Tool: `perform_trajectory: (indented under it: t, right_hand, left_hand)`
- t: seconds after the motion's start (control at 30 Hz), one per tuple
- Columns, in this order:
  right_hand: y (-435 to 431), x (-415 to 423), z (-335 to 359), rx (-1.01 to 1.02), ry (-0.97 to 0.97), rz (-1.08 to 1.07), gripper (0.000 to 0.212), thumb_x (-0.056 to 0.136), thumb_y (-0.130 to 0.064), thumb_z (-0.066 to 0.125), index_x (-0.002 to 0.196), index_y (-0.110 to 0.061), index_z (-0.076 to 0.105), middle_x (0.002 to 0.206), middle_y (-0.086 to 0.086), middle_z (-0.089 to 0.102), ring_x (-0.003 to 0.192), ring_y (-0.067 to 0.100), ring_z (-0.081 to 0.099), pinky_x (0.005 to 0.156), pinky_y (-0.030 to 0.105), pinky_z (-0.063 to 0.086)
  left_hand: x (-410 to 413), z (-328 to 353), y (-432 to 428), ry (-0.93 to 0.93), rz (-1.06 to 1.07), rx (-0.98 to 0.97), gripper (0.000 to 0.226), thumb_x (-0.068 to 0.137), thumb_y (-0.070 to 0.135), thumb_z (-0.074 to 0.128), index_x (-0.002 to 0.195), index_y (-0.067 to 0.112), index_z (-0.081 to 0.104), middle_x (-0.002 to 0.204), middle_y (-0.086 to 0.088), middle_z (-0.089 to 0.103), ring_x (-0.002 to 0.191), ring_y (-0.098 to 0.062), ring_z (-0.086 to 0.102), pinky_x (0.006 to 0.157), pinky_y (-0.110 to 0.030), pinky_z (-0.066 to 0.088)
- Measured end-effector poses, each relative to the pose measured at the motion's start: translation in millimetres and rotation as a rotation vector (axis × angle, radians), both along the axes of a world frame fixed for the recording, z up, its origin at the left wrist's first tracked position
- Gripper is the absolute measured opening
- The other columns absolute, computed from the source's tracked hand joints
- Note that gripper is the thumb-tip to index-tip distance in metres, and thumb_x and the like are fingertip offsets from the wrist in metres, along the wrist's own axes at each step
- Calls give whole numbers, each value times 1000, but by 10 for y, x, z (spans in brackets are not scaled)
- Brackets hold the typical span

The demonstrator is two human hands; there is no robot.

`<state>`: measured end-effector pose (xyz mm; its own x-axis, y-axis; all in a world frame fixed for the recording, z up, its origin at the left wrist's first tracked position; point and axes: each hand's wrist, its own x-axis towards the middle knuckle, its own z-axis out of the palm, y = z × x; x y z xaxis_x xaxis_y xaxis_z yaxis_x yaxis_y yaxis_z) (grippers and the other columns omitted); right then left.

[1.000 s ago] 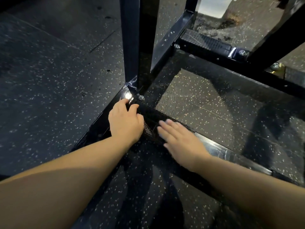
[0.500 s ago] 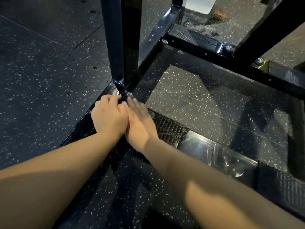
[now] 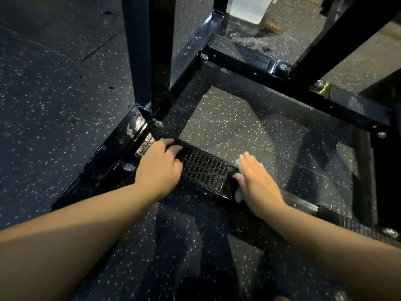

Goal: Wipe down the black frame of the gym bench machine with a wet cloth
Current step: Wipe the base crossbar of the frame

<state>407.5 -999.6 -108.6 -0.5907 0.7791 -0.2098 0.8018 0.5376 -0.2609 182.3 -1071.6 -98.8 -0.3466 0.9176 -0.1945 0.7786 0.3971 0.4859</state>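
The black frame (image 3: 130, 135) of the bench machine sat low on the speckled rubber floor (image 3: 54, 94), with a near base bar running from the left corner toward the lower right. A ribbed tread plate (image 3: 204, 170) covered part of that bar and shone wet. A pale cloth (image 3: 238, 193) lay on the bar at the plate's right end, showing only as slivers at the edge of the right hand (image 3: 256, 181). That hand lay flat on top of it, fingers straight and close together, pressing it down; the fingertips were blurred. The left hand (image 3: 158, 168) rested on the plate's left end, its fingers curled over the far edge of the bar, well apart from the right hand. Just beyond the left hand, an upright post (image 3: 138, 51) rose from the corner, with a bolt (image 3: 129, 167) showing on the bar's near side. A second bar (image 3: 271, 68) crossed farther back, carrying its own ribbed plate and 2 bolts near an angled strut (image 3: 338, 35).
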Motion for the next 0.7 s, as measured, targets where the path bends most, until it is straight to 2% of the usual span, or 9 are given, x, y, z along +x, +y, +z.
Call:
perform_trajectory:
  t: [0.07,0.13,0.2,0.3,0.37,0.47,0.53,0.6,0.7]
  right_hand:
    - [-89,-298,-29,51,16,-90,61,101,-40,33,153,-12,14,161,5,3,148,20,0,117,31,-3]
    - [-290,-412,-81,137,-13,-26,64,100,-44,30,151,-6,19,159,14,9,147,28,8,118,34,-1]
    - [-477,-218,-143,169,-37,91,65,95,-42,31,145,-1,32,153,19,30,141,33,28,117,37,13]
    - [-558,381,-169,139,-57,174,61,96,-40,35,145,-4,28,152,16,30,141,31,29,116,41,19]
    - [-535,769,-160,142,-69,52,62,97,-42,35,145,-4,30,153,15,29,142,31,27,117,39,17]
    - [-442,914,-86,162,-136,-210,75,97,-54,18,147,0,25,155,16,24,145,29,19,118,33,4]
    - [-382,632,-87,165,-91,-297,77,93,-54,17,150,-2,17,158,15,14,147,30,9,118,32,-3]
    - [-319,216,-102,125,-35,-203,75,92,-50,21,152,-6,11,160,13,7,148,28,2,117,32,-8]
    - [-290,-142,-143,140,70,-17,67,94,-42,26,149,-2,25,155,17,25,145,34,19,118,40,7]
  left_hand:
    - [47,15,-36,7,-4,7,44,96,20,38,139,16,44,149,-2,29,137,-20,24,110,-36,27]
    - [149,22,-59,-9,-20,41,44,96,23,36,139,15,44,149,-4,29,140,-20,18,112,-34,21]
    - [315,15,-56,-49,-96,75,52,90,32,28,136,14,47,148,-6,32,140,-22,19,112,-32,18]
    - [569,-42,11,-16,-277,155,64,83,36,21,128,6,55,139,-16,44,135,-34,33,112,-35,20]
    - [709,-74,65,21,-363,165,64,83,34,21,127,4,56,137,-18,47,132,-38,37,109,-46,31]
    - [819,-110,113,32,-360,66,71,83,40,14,137,9,47,146,-11,37,139,-30,28,115,-44,24]
    - [856,-152,116,68,-347,75,68,82,37,19,130,5,55,138,-14,48,131,-36,39,110,-49,31]
    - [887,-152,139,61,-284,116,66,79,36,21,123,6,60,131,-13,54,125,-35,46,105,-48,36]
    - [919,-125,157,-38,-171,114,77,72,43,12,127,12,55,135,-4,48,126,-23,38,107,-34,27]
